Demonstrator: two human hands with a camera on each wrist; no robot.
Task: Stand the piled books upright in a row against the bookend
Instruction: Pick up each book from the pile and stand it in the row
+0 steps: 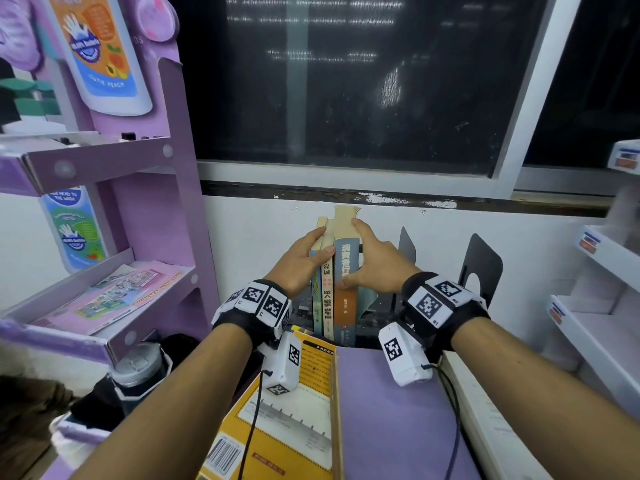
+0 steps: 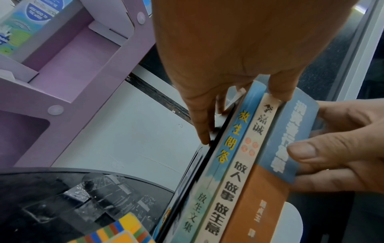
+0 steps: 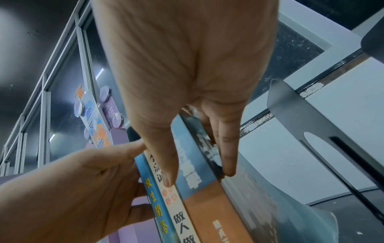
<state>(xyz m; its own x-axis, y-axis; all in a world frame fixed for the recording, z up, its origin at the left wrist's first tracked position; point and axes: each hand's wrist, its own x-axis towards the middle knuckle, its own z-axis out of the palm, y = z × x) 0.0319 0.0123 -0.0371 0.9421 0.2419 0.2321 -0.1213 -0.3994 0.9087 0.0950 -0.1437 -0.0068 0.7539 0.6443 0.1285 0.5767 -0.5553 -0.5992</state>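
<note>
Three books stand upright with spines toward me: a thin blue book, a cream-spined book and a thick blue-and-orange book. My left hand holds the row from the left, fingers along the thin book's side and thumb across the spines. In the left wrist view a black bookend stands right against the thin blue book. My right hand pinches the thick book, thumb on its spine, fingers on its right cover. A yellow book lies flat in front.
Two more bookends, one grey and one black, stand right of the row. A purple display rack is close on the left, white shelves on the right. The white wall and window sill are directly behind. The purple surface lies in front.
</note>
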